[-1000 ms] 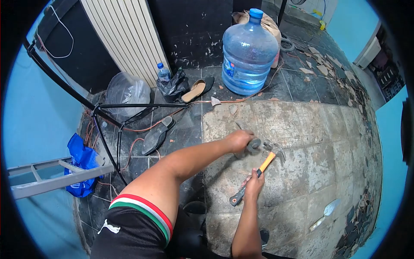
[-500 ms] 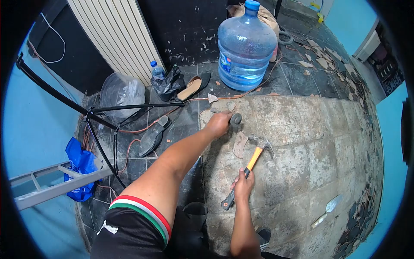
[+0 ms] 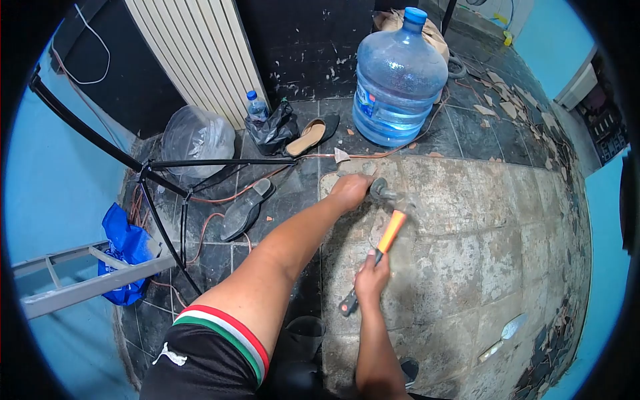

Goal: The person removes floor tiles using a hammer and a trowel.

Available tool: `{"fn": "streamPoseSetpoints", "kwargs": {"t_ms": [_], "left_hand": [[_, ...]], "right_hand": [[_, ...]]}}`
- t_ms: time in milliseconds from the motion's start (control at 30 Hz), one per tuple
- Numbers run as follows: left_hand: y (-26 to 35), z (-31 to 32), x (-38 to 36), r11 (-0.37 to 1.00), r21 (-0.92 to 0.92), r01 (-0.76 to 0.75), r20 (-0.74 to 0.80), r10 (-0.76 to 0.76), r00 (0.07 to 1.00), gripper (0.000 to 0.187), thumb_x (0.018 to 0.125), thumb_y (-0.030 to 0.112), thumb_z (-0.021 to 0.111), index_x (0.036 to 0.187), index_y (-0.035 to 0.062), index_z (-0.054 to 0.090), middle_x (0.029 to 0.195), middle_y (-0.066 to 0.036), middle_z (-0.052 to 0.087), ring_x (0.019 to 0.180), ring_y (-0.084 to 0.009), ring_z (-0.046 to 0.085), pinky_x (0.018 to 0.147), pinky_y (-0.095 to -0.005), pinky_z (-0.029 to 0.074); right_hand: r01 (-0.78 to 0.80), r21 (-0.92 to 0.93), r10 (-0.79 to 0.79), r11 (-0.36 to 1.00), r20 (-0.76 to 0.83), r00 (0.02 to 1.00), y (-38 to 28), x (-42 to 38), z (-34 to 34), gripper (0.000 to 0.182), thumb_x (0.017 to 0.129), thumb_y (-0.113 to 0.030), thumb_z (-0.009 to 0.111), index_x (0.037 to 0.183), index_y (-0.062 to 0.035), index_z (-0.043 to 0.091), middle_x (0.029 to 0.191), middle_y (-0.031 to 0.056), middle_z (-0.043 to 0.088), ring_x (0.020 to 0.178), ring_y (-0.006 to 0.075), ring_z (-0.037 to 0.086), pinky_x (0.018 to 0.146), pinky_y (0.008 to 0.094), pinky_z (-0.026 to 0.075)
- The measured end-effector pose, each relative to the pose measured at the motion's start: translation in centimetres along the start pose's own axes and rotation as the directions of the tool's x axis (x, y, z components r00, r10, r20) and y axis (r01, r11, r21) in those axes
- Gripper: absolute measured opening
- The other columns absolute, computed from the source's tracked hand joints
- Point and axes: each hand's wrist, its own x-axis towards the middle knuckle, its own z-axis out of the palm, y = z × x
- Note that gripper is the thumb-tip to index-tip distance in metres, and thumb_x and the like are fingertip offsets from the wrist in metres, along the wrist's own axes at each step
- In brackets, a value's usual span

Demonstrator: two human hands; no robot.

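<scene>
My left hand [image 3: 351,191] is wrapped round a chisel-like tool [image 3: 379,187], whose round dark head faces up; its lower end is hidden by the hand. My right hand [image 3: 372,279] grips the dark handle of a hammer [image 3: 393,229] with an orange-yellow neck. The hammer's metal head is blurred and lies right beside the tool's round head; whether they touch I cannot tell. Under both hands is a rough, bare concrete patch [image 3: 453,267]. A broken tile piece partly shows beneath the hammer.
Behind stands a large blue water bottle [image 3: 400,83]. Black stand legs [image 3: 220,162], sandals [image 3: 247,210] and an orange cord lie left. A ladder [image 3: 100,287] is at far left. A trowel [image 3: 503,339] lies right, with broken tiles [image 3: 543,350] along the edge.
The hammer's head has moved up and left to the tool's round head, along with my right hand. My left hand keeps its grip. The whole view has shifted slightly.
</scene>
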Motion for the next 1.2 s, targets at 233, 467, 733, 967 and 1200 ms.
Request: {"fn": "streamPoseSetpoints", "kwargs": {"t_ms": [233,467,733,967,1200], "left_hand": [[0.6,0.1,0.1,0.981,0.191,-0.044,0.042,0.036,0.998,0.022,0.087,0.012,0.060,0.106,0.0148,0.071,0.112,-0.010,0.074,0.119,-0.0327,0.064,0.101,-0.0502,0.047],[0.9,1.5,0.1,0.961,0.272,-0.054,0.062,0.038,0.997,0.036,0.089,0.010,0.056,0.122,0.0182,0.069,0.127,-0.005,0.071,0.129,-0.0273,0.059,0.117,-0.0566,0.035],[0.8,1.3,0.3,0.964,0.260,-0.049,0.082,0.029,0.996,0.045,0.089,0.008,0.055,0.132,0.0176,0.065,0.137,-0.007,0.067,0.139,-0.0311,0.053,0.120,-0.0578,0.031],[1.0,1.5,0.5,0.951,0.307,-0.031,0.119,-0.006,0.993,0.044,0.088,0.008,0.056,0.131,0.0181,0.065,0.136,-0.006,0.068,0.140,-0.0313,0.051,0.121,-0.0583,0.029],[1.6,0.4,0.7,0.955,0.297,-0.018,0.143,-0.026,0.989,0.043,0.089,0.009,0.057,0.130,0.0192,0.066,0.132,-0.006,0.070,0.139,-0.0313,0.052,0.121,-0.0600,0.028]], "right_hand": [[-0.038,0.198,0.065,0.979,-0.133,0.989,-3.4,0.4,-1.9,0.022,0.109,-0.025,0.048,0.110,-0.0035,0.048,0.065,0.0015,0.046,0.045,0.0134,0.047,0.040,0.0305,0.042],[0.168,0.159,-0.103,0.973,-0.354,0.929,0.2,0.0,0.0,0.032,0.109,-0.029,0.049,0.120,0.0006,0.045,0.069,0.0048,0.049,0.048,0.0149,0.050,0.044,0.0306,0.046],[-0.131,0.182,0.143,0.975,-0.057,0.988,-1.6,0.1,-2.0,0.019,0.110,-0.023,0.048,0.104,-0.0048,0.046,0.064,0.0019,0.046,0.042,0.0119,0.046,0.038,0.0307,0.042],[0.088,0.358,0.061,0.930,-0.386,0.921,-2.2,0.2,0.6,0.021,0.110,-0.025,0.044,0.114,-0.0046,0.043,0.065,0.0030,0.046,0.045,0.0147,0.047,0.043,0.0304,0.045],[-0.156,0.133,0.153,0.979,0.028,0.988,1.3,0.9,-1.2,0.017,0.108,-0.021,0.050,0.110,-0.0054,0.045,0.067,0.0031,0.050,0.044,0.0139,0.049,0.038,0.0311,0.041]]}}
